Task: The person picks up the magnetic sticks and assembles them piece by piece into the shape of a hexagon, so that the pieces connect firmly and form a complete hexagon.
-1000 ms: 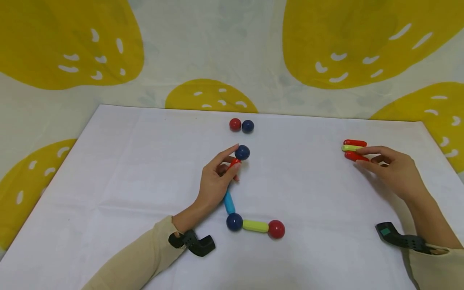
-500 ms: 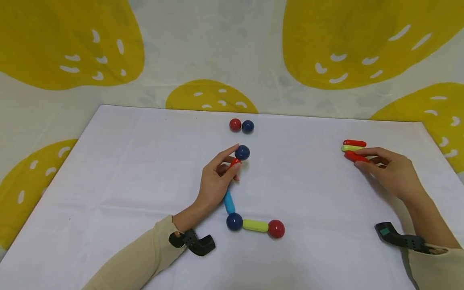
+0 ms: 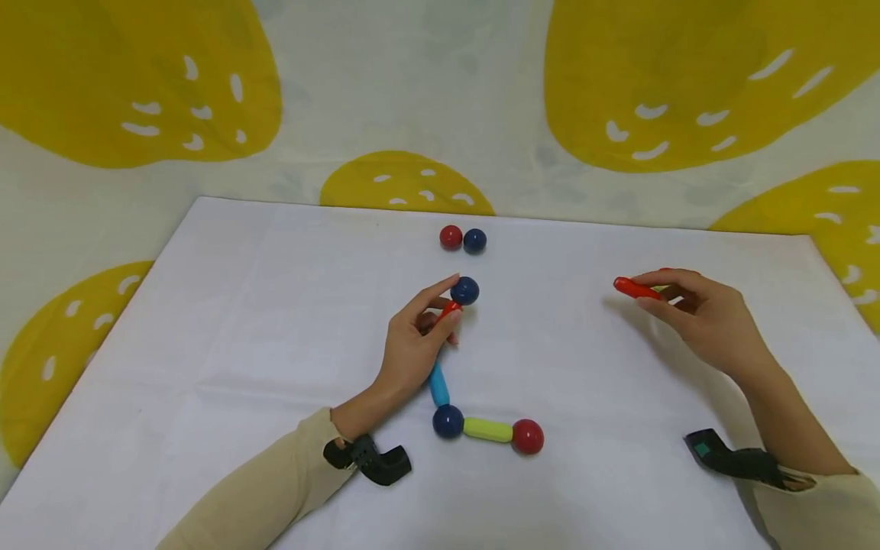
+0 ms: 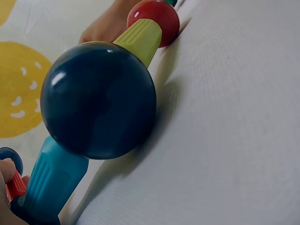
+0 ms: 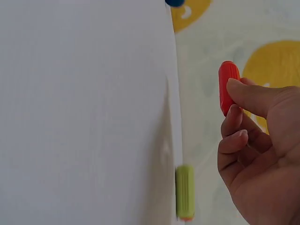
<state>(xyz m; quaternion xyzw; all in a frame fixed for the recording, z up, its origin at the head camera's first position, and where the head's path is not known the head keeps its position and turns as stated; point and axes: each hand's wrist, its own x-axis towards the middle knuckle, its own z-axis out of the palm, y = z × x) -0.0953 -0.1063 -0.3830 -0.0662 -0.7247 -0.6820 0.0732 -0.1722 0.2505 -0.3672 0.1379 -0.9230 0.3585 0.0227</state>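
Observation:
My left hand [image 3: 409, 344] pinches a red magnetic rod [image 3: 450, 309], which has a dark blue ball [image 3: 464, 290] at its upper end. From under that hand a light blue rod [image 3: 438, 384] runs to another dark blue ball [image 3: 448, 422]. A yellow-green rod [image 3: 487, 429] joins this ball to a red ball [image 3: 528, 437]. The left wrist view shows these parts close up, with the ball [image 4: 98, 101] large in front. On the right, my right hand [image 3: 711, 321] pinches a second red rod [image 5: 228, 86] between thumb and fingers, raised above the white tabletop.
A loose red ball [image 3: 451, 237] and a dark blue ball [image 3: 474, 241] sit side by side near the table's back edge. Another yellow-green rod [image 5: 184, 192] lies by the right hand, with a reddish end beside it. Behind the table hangs a patterned cloth [image 3: 412, 92].
The right hand has taken a red rod from the group on the right, lifted it and moved left. The left hand keeps its hold, nearly still.

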